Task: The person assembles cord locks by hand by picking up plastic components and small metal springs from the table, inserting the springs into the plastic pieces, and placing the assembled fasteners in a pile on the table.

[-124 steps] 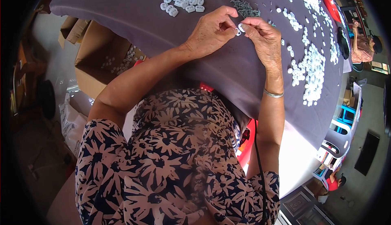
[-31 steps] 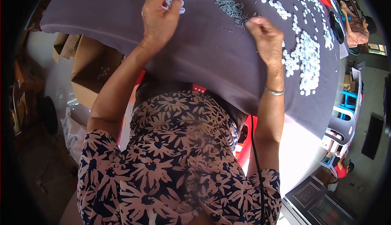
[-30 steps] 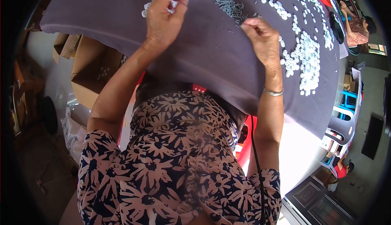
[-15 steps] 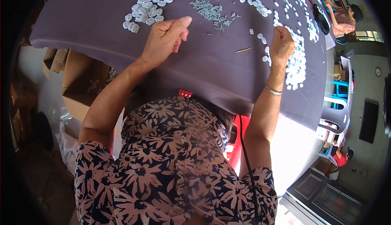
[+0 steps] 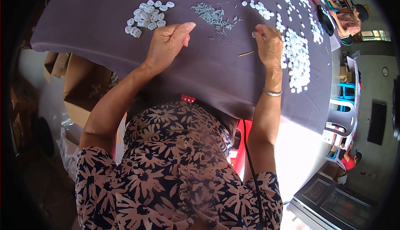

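— What lies around the hands on the dark purple tablecloth (image 5: 104, 26)?

— A cluster of small white plastic pieces (image 5: 146, 17) far left, a heap of thin grey metal pins (image 5: 210, 14) between the hands, and a scattered white-piece spread (image 5: 298, 57) right.

— And the grips?

— The left hand (image 5: 166, 44) rests loosely curled, holding nothing visible; the right hand (image 5: 268, 47) pinches one small white piece (image 5: 254, 34) (barely visible). An open brown cardboard box (image 5: 79, 88) sits lower left.
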Action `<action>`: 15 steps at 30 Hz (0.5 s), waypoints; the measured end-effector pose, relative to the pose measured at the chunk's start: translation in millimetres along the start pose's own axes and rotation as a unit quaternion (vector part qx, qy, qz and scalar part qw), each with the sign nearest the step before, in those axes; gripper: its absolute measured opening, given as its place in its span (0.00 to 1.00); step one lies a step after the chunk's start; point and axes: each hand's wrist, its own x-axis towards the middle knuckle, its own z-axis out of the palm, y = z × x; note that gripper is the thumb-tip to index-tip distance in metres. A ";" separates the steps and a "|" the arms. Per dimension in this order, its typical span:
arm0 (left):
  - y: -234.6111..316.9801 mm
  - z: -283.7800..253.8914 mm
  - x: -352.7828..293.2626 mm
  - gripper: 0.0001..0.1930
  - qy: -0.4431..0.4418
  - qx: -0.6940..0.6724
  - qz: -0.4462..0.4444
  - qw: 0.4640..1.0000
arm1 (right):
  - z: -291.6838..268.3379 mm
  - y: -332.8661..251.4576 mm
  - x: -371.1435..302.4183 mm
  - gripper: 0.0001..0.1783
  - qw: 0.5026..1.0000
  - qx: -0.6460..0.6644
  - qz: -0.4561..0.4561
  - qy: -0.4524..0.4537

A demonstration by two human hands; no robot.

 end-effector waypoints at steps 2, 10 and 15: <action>1.9 -2.0 -1.1 0.23 -0.001 -0.033 -0.063 0.997 | -1.7 -6.6 0.3 0.07 0.999 -0.033 -0.023 -0.013; -0.6 0.2 1.5 0.21 -0.030 0.042 0.021 0.998 | 0.2 -9.1 -0.2 0.06 0.997 0.007 0.038 -0.066; -9.4 0.9 4.2 0.21 -0.035 0.074 0.053 0.995 | -5.3 -13.7 0.3 0.07 0.991 -0.003 0.078 -0.110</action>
